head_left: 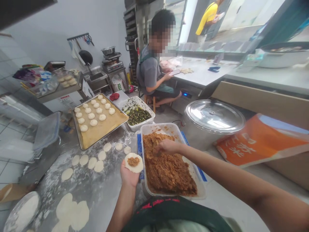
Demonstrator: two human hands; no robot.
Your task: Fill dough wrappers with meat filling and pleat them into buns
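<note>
My left hand (129,174) is cupped under a round dough wrapper (133,162) that has a dab of brown filling in its middle. It hovers just left of a clear plastic tub (169,128) full of brown minced filling (166,169). My right hand (167,146) reaches down into the top of that filling, fingers curled and pinching at the mix. What it holds between the fingers is hidden.
Several flat dough rounds (91,161) lie on the floured steel table (101,190). A baking tray (101,129) carries shaped buns. A white tub of chopped greens (137,114), a lidded steel pot (213,116) and an orange bag (256,138) stand nearby. Another person (154,71) sits beyond.
</note>
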